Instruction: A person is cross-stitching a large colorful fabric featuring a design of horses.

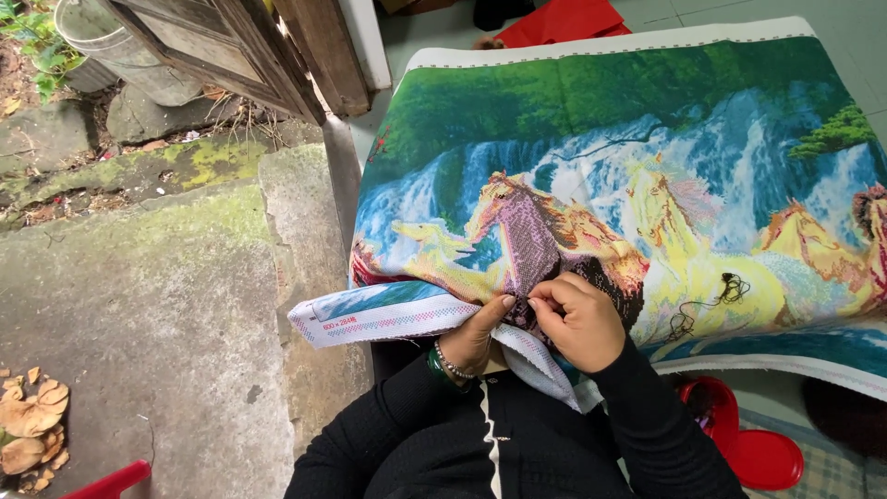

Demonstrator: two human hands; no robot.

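Head view: large cross-stitch cloth with horses and a waterfall [647, 166] is spread over the lap, near edge folded back. Left hand [476, 337] is clenched on the folded white border from below. Right hand [580, 319] is pinched shut on the cloth at the dark horse; presumably a needle is held, but it is too small to be made out. Most of the picture appears stitched; the dark patch under the hands looks unfinished. Loose dark thread [716, 300] lies on the yellow horse. Red plastic container with lid [739, 439] is seen lower right, mossy stone slab [139, 277] left. Nothing is blocking the hands.
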